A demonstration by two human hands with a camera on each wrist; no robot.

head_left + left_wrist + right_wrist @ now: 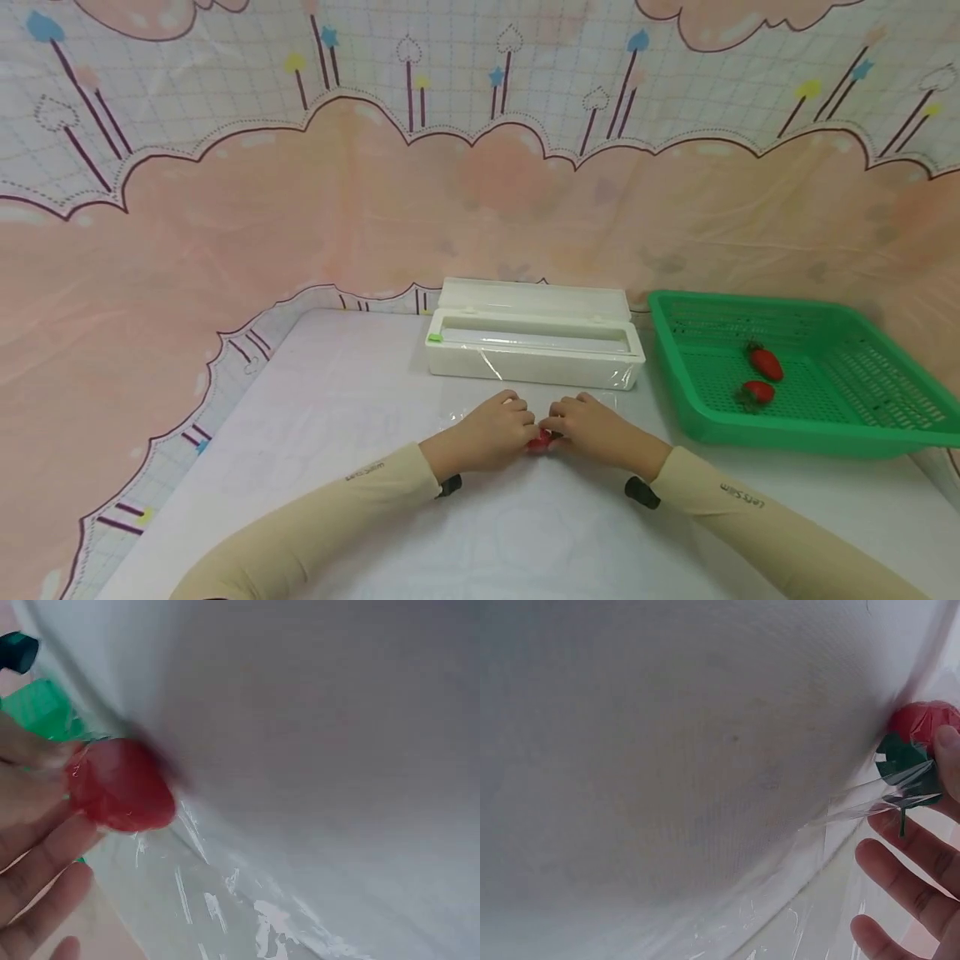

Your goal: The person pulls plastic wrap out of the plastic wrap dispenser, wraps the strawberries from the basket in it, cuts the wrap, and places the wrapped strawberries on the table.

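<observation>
In the head view a red strawberry (538, 442) with a green leafy cap lies between my two hands, low over the white table. My left hand (495, 431) holds its rounded red body (124, 786) between thumb and fingers. At the cap end, my right hand (600, 433) pinches the fruit by thumb and forefinger, the other fingers spread. Clear plastic film (885, 799) stretches across the green leaves (907, 765) and covers at least part of the strawberry. More film (217, 907) spreads beneath it. Hands hide much of the fruit from above.
Behind the hands stands a long white box (532, 368), lid raised, with a roll (532, 338) inside. To the right is a green plastic basket (795, 446) holding two strawberries (765, 364). A patterned cloth (480, 200) hangs behind the table (360, 367).
</observation>
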